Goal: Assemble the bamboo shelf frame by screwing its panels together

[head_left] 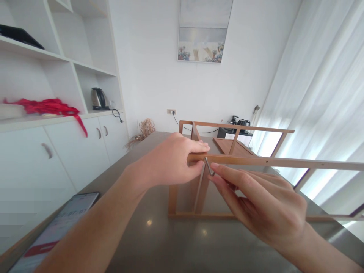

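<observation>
A wooden frame (247, 160) with long rails and crosspieces lies on its side on the grey table (159, 246). My left hand (173, 159) grips the end of its upper rail, with fingers over the top and the thumb beneath. Between the thumb and forefinger of my right hand (256, 197) is a small metal hex key (209, 167). Its far end meets the rail where a crosspiece joins, close to my left thumb. Whether the tip sits in a screw head is too small to tell.
A phone (65, 220) lies at the table's left edge, partly behind my left forearm. A wooden panel (231, 147) shows behind the rail. White cabinets (71, 144) with a kettle (99, 99) stand left; a curtain (321, 94) hangs right.
</observation>
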Motion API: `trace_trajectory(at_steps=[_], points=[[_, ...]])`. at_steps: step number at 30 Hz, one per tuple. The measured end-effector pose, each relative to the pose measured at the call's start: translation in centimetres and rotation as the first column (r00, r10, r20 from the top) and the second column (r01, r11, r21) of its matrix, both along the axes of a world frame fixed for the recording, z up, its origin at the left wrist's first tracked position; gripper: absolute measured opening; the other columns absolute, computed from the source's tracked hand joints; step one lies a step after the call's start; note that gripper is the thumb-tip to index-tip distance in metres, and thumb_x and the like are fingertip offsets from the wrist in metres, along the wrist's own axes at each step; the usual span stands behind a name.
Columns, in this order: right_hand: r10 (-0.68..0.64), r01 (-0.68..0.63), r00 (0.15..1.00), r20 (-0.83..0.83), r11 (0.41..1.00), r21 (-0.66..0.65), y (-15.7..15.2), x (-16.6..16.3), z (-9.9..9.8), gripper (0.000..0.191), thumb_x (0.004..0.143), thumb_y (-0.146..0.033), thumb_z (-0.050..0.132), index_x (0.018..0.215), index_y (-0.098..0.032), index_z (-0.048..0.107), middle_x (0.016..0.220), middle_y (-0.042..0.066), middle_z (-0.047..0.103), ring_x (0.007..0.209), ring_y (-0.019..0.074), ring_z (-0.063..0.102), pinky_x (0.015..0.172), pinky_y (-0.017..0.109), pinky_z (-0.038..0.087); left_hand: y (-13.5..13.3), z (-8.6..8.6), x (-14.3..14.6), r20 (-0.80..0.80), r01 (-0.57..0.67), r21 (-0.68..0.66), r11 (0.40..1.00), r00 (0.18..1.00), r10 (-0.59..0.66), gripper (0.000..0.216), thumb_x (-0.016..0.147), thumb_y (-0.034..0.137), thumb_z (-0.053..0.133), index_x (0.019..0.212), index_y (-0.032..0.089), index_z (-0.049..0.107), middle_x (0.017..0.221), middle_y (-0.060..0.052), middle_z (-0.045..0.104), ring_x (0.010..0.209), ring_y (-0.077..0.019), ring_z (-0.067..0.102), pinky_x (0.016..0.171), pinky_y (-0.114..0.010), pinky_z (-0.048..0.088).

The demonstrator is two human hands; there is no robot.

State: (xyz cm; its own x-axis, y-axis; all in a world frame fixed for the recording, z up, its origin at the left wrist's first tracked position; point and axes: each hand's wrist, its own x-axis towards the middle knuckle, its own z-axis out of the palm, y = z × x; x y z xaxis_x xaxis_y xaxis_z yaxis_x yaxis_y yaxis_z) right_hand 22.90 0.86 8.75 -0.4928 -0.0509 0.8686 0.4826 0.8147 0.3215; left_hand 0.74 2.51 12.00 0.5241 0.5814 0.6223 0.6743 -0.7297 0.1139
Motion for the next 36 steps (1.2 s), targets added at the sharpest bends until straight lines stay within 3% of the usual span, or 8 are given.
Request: trace_trajectory(at_steps=[4, 10, 36], points=[[-0.008, 0.008, 1.0, -0.008, 1.0, -0.004, -0.11, -0.13, 0.06, 0.024, 0.084, -0.003, 0.075, 0.107, -0.009, 0.07, 0.073, -0.002, 0.071, 0.055, 0.0047, 0.058, 0.055, 0.023, 0.049, -0.19, 0.12, 0.13, -0.012, 0.007, 0.008, 1.0, 1.0, -0.007, 0.024, 0.086, 0.02, 0.059, 0.1, 0.025, 0.078, 0.126, 0.0, 0.073, 0.114, -0.0262, 0.071, 0.097, -0.036, 0.058], [-0.015, 0.015, 1.0, -0.014, 1.0, -0.003, -0.2, -0.25, 0.13, 0.022, 0.085, -0.003, 0.073, 0.106, -0.01, 0.07, 0.081, 0.001, 0.075, 0.061, 0.0089, 0.067, 0.062, 0.023, 0.054, -0.36, 0.26, 0.22, -0.022, -0.002, 0.02, 1.0, 1.0, 0.002, 0.019, 0.087, 0.024, 0.062, 0.098, 0.026, 0.077, 0.113, -0.001, 0.078, 0.112, -0.028, 0.071, 0.096, -0.038, 0.057], [-0.015, 0.015, 1.0, -0.022, 1.0, 0.007, -0.1, -0.18, -0.06, 0.023, 0.084, -0.004, 0.074, 0.106, -0.01, 0.069, 0.071, -0.002, 0.069, 0.053, 0.0063, 0.056, 0.05, 0.024, 0.047, 0.03, 0.12, -0.09, -0.004, -0.002, -0.014, 1.0, 1.0, 0.001, 0.023, 0.085, 0.023, 0.065, 0.103, 0.027, 0.078, 0.125, 0.0, 0.074, 0.117, -0.0274, 0.069, 0.103, -0.039, 0.056]])
